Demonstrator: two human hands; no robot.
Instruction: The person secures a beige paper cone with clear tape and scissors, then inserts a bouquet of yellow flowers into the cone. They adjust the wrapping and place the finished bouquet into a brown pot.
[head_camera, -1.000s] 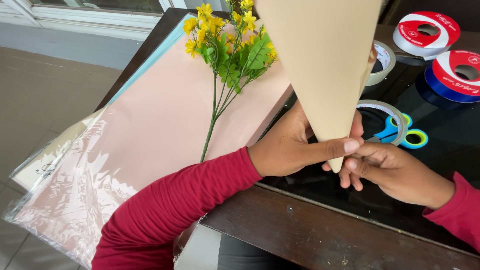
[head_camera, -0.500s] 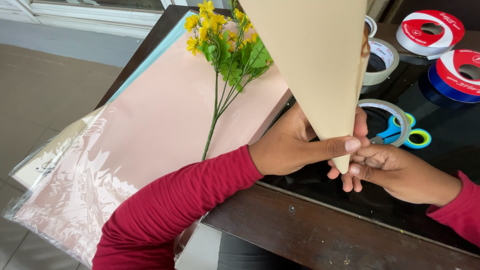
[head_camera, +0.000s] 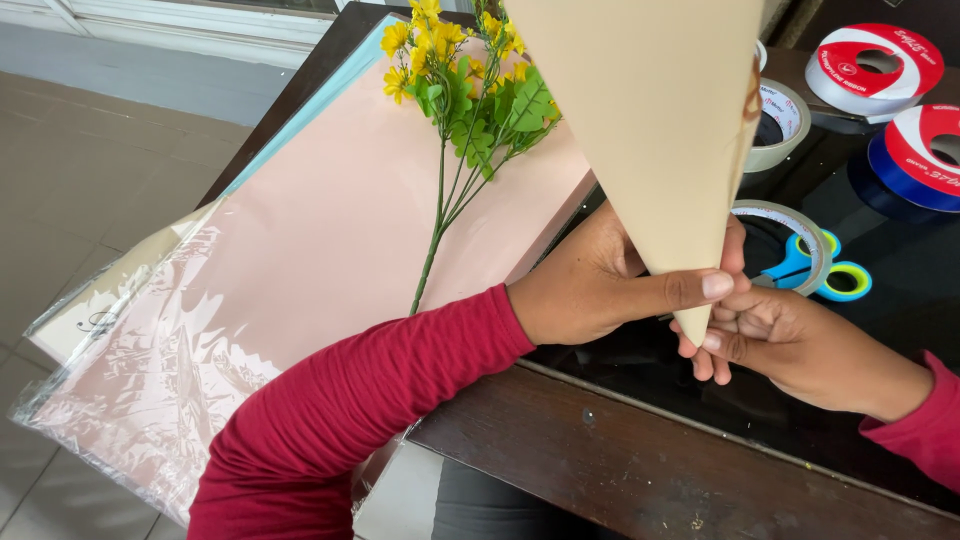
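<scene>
Gripping a tan paper cone (head_camera: 655, 130) near its pointed lower end, at centre right of the frame: left hand (head_camera: 600, 285) wrapping around the cone from the left, thumb pressing flat across the front of the paper just above the tip. Closing on the same tip from the right, right hand (head_camera: 780, 335), fingers curling under and behind the point (fingertips partly hidden by the paper). Rising from both hands, widening toward the top edge of the frame and running out of view there. Showing red sleeves on both arms.

Lying at upper centre, a spray of yellow flowers (head_camera: 455, 80) with green leaves, its stem slanting down across a stack of pink paper sheets (head_camera: 300, 260) in clear wrap, filling the left half of the frame and overhanging the dark table (head_camera: 620, 470). Sitting just right of the cone, a roll of clear tape (head_camera: 795, 225) over blue-and-green scissors (head_camera: 835, 275). Resting at upper right, 2 red-and-white ribbon spools (head_camera: 875, 65), the lower 1 stacked on a blue spool.
</scene>
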